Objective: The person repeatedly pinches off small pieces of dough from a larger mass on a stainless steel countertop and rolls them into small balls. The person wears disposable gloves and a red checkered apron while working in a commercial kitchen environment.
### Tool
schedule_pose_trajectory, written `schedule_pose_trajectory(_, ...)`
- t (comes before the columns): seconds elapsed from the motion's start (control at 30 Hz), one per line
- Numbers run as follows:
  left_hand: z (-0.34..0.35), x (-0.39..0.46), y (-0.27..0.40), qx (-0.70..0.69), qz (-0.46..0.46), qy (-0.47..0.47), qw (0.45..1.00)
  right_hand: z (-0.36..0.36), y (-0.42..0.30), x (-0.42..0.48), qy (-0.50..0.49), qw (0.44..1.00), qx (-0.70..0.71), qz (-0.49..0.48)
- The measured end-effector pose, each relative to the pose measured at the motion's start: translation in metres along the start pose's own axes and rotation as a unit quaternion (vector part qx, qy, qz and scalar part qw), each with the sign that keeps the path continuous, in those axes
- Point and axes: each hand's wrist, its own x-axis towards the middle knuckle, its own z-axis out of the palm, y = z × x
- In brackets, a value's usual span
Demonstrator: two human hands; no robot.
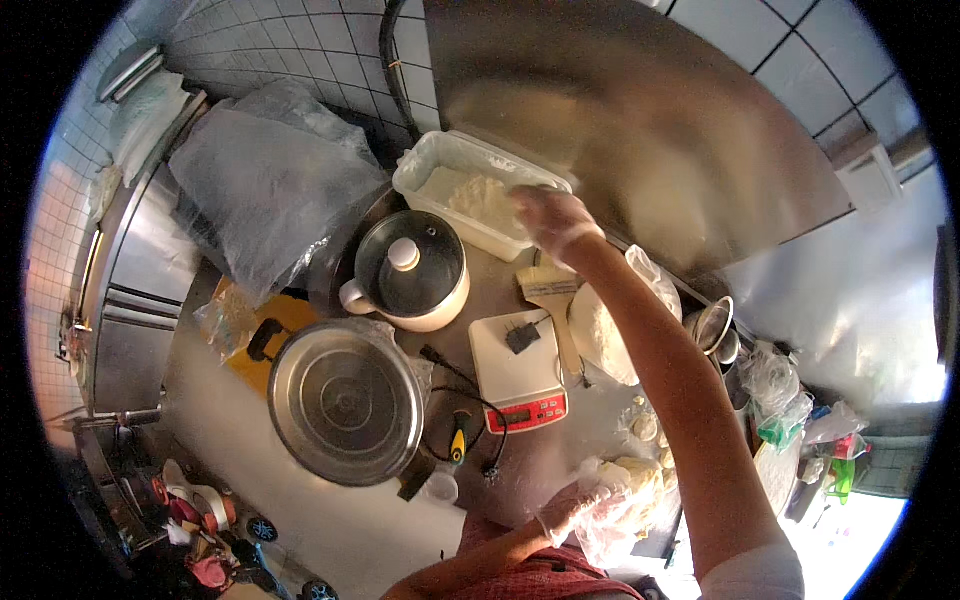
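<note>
My right hand [555,221], in a clear plastic glove, reaches over the near right rim of a white plastic tub [469,225]. Pale flour [484,196] lies heaped inside the tub. The fingers are curled and blurred, and I cannot see whether they hold any flour. Close to my body, my left hand [574,510] grips a pale, dough-like lump [637,480] in crumpled clear plastic. Strong light washes out its outline. Several small pale pieces [645,427] lie just beyond it on the metal worktop [525,465].
Left of centre stand a lidded pot [446,300] and a wide steel basin or lid [337,405]. A kitchen scale [514,352] carries a black power adapter [523,337]. A brush [551,289] lies beside a white bag [600,330]. Cables [457,367] and a yellow-black handle [458,442] lie between.
</note>
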Motion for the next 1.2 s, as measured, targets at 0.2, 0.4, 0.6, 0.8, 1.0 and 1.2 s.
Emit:
schedule_pose_trajectory(0.2, -0.022, 0.006, 0.002, -0.060, -0.041, -0.014, 0.997, 0.135, 0.085, 0.117, -0.224, 0.938, -0.262, -0.040)
schedule_pose_trajectory(0.4, -0.027, 0.009, 0.010, -0.099, -0.069, -0.003, 0.993, 0.147, 0.097, 0.131, -0.133, 0.952, -0.275, 0.012)
schedule_pose_trajectory(0.6, 0.001, 0.025, 0.029, -0.202, -0.080, 0.070, 0.974, 0.023, 0.078, 0.051, -0.050, 0.995, -0.091, 0.000)
schedule_pose_trajectory(0.8, 0.028, 0.017, -0.019, -0.059, 0.021, 0.052, 0.997, -0.126, 0.036, -0.217, -0.101, 0.903, -0.374, -0.183)
schedule_pose_trajectory(1.0, 0.104, 0.001, 0.009, -0.029, 0.133, -0.082, 0.987, -0.162, 0.000, -0.446, -0.121, 0.958, 0.065, 0.251)
schedule_pose_trajectory(1.2, 0.147, 0.005, -0.038, 0.256, 0.226, -0.091, 0.935, -0.119, 0.010, -0.565, 0.086, 0.750, 0.444, 0.483)
